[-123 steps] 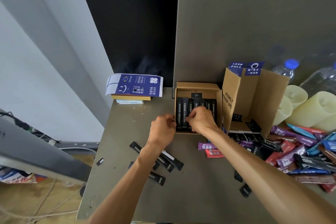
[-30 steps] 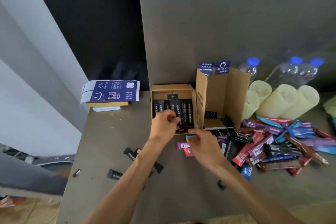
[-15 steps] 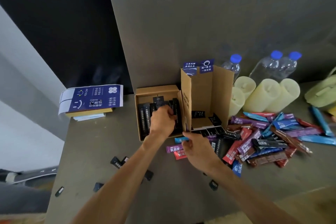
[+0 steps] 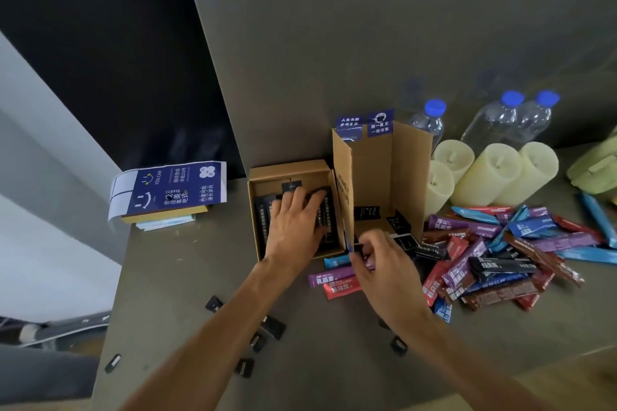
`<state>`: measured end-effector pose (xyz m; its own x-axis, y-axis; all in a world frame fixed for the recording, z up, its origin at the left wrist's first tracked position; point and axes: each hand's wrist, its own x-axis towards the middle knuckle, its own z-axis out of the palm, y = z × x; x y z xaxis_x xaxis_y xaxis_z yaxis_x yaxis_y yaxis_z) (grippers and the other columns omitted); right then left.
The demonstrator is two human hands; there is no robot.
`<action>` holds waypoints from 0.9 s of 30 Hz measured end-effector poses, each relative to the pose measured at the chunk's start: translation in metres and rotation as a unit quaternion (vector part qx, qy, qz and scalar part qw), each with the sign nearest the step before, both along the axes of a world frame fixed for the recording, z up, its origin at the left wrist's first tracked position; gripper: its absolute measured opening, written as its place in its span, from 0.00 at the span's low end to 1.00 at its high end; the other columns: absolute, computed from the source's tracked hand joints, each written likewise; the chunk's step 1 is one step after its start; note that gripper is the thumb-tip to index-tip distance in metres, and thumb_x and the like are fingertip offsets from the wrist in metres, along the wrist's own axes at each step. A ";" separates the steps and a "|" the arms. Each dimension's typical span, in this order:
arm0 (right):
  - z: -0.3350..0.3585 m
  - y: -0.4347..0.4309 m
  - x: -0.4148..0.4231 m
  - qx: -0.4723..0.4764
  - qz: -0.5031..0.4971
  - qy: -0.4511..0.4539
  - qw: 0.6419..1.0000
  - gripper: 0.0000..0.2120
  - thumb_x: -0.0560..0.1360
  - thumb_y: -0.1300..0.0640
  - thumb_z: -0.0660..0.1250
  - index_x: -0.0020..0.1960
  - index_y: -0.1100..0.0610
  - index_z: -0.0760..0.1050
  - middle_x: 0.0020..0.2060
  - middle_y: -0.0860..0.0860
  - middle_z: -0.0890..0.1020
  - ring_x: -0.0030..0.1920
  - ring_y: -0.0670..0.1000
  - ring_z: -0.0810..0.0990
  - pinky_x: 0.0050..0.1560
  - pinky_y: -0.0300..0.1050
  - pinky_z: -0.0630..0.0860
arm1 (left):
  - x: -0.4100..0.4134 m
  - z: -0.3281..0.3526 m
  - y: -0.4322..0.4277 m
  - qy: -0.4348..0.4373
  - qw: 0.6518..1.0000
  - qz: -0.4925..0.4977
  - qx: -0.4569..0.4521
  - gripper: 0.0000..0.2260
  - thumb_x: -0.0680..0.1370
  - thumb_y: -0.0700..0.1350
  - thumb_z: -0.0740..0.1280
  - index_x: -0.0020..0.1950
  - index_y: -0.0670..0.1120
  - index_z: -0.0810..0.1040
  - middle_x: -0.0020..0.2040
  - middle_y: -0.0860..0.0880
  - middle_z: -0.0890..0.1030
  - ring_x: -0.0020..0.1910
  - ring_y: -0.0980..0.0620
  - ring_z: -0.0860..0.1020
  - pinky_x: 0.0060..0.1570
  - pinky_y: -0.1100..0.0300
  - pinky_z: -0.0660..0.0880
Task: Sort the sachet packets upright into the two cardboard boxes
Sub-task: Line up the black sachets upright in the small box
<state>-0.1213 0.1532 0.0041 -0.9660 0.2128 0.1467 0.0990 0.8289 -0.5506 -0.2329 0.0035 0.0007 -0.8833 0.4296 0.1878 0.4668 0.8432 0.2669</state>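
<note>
Two boxes here, and only the low box [image 4: 287, 169] has a proper row going: black sachets [image 4: 263, 210] standing on end. The left hand [image 4: 295, 227] lies over the top of that row, fingers spread and fairly flat, pressing rather than gripping as far as I can see. The right hand [image 4: 387, 267] sits just off the low box's front right corner, thumb and fingertips pinching a dark packet [image 4: 359, 247]. Most of it is hidden, so I can't tell which way it points. The tall box [image 4: 407, 170] stands against the low box's right wall with only a few dark packets low down.

What the next move hangs on, I reckon: the loose ones just in front of the low box, like the purple sachet [image 4: 329, 278], lie flat on the bench [image 4: 187, 277] with their long axis running left-right along the box's front wall. Anything going in needs roughly a quarter turn to stand up. The right hand is nearer them, and the colourful pile [image 4: 500, 264] is further right again.
</note>
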 end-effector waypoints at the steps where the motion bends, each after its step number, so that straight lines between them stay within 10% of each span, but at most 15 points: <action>1: -0.003 0.002 -0.003 0.002 -0.003 0.004 1.000 0.11 0.77 0.51 0.70 0.57 0.52 0.75 0.48 0.44 0.78 0.45 0.40 0.75 0.44 0.32 0.73 | -0.001 -0.002 -0.001 0.022 0.999 -0.017 -0.020 0.33 0.75 0.52 0.72 0.77 0.52 0.62 0.73 0.49 0.65 0.73 0.47 0.61 0.73 0.48 0.59; 7: -0.010 0.003 -0.009 0.015 0.012 0.011 1.000 0.06 0.78 0.54 0.69 0.52 0.54 0.81 0.45 0.47 0.82 0.48 0.44 0.71 0.50 0.42 0.74 | -0.003 -0.012 0.000 0.024 0.997 -0.042 -0.053 0.35 0.75 0.54 0.72 0.78 0.51 0.60 0.78 0.52 0.62 0.79 0.46 0.50 0.73 0.50 0.37; 27: -0.011 0.029 0.019 -0.032 0.009 0.014 0.999 0.10 0.76 0.56 0.72 0.57 0.54 0.81 0.50 0.44 0.81 0.53 0.44 0.74 0.51 0.34 0.71 | 0.041 -0.002 -0.007 0.012 0.996 0.000 0.086 0.31 0.75 0.51 0.73 0.75 0.50 0.67 0.75 0.52 0.68 0.76 0.50 0.60 0.74 0.54 0.51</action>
<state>-0.1021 0.1820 -0.0071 -0.9656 0.2053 0.1596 0.0688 0.7936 -0.6045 -0.1923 -0.0038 -0.0009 -0.8773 0.3894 0.2805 0.4754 0.7854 0.3964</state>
